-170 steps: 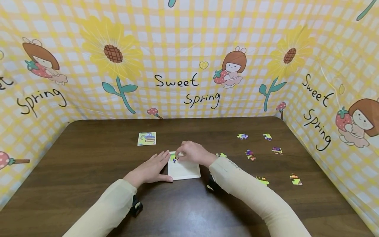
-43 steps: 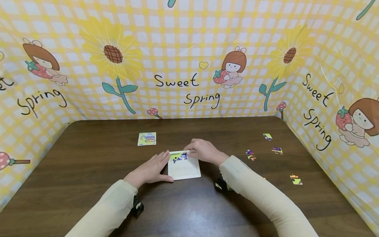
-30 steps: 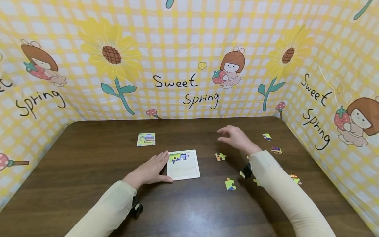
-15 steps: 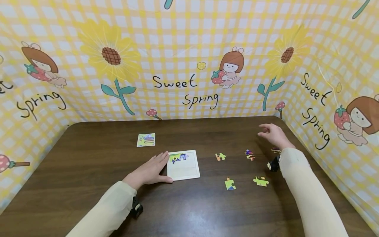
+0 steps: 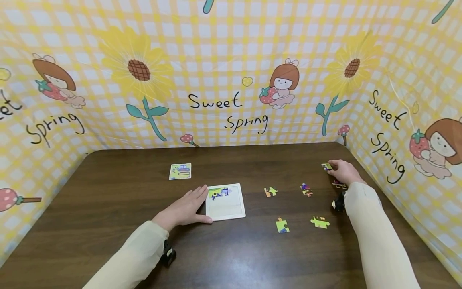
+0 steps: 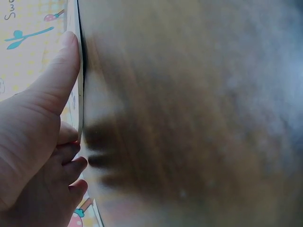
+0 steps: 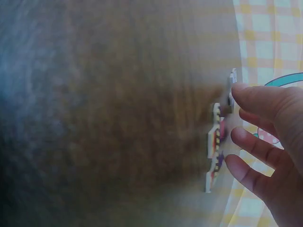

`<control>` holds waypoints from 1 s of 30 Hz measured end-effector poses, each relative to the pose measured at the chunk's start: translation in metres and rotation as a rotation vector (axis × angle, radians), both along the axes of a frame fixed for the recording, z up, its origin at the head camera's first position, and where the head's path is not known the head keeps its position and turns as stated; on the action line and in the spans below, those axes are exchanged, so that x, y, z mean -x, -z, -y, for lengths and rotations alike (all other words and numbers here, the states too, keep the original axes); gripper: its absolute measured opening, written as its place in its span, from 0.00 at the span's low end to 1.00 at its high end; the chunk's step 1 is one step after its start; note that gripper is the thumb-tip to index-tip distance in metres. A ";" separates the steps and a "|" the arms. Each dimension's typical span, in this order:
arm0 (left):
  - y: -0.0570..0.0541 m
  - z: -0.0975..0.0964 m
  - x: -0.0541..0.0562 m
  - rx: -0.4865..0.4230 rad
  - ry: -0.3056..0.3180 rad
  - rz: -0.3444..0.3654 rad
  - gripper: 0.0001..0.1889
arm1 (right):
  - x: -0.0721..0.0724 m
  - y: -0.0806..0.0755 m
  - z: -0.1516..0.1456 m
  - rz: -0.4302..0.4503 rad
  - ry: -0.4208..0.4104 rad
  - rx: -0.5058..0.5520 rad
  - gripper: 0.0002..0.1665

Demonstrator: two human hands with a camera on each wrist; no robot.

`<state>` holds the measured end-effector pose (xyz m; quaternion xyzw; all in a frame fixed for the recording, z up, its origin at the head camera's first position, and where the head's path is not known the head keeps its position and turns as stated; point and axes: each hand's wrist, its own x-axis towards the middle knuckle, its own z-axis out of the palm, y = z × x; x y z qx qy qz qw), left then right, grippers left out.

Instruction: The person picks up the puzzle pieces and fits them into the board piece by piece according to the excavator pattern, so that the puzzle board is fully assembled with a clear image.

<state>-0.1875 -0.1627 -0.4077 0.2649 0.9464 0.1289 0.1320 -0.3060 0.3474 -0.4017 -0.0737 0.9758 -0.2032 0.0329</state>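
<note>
My left hand (image 5: 182,207) lies flat at the left edge of a white puzzle tray (image 5: 231,208), straight fingers and thumb resting against its rim. Two joined puzzle pieces (image 5: 219,193), green and purple, fill the tray's upper left. At the far right of the table, my right hand (image 5: 344,171) has its thumb and index finger at the edges of a yellow-green and purple puzzle piece (image 5: 325,166), pinching it. In the right wrist view the thumb touches that piece (image 7: 232,90). Below the same hand is a purple piece with a striped edge (image 7: 215,142), partly covered in the head view.
Between tray and right hand lie loose puzzle pieces: an orange-green one (image 5: 270,192), a purple-red one (image 5: 306,190), a green-blue one (image 5: 282,225) and a yellow-green one (image 5: 319,222). A square picture card (image 5: 180,171) showing an excavator lies behind the tray. Checked cloth surrounds the table.
A second piece from the right side has come into the tray beside the first. My right hand has let go there and travelled right to another piece. My left hand stays put.
</note>
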 end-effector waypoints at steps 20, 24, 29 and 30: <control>0.000 -0.001 0.002 -0.001 -0.005 0.002 0.50 | 0.004 -0.006 0.000 0.125 -0.047 -0.095 0.29; 0.001 -0.001 0.002 0.003 -0.001 0.001 0.50 | 0.002 -0.006 0.000 0.097 -0.036 -0.056 0.24; 0.002 -0.001 0.002 0.000 -0.004 0.010 0.50 | -0.001 -0.004 0.001 0.090 -0.027 0.003 0.23; 0.002 0.000 0.002 0.001 -0.005 0.011 0.50 | -0.001 -0.003 0.001 0.084 -0.026 0.009 0.23</control>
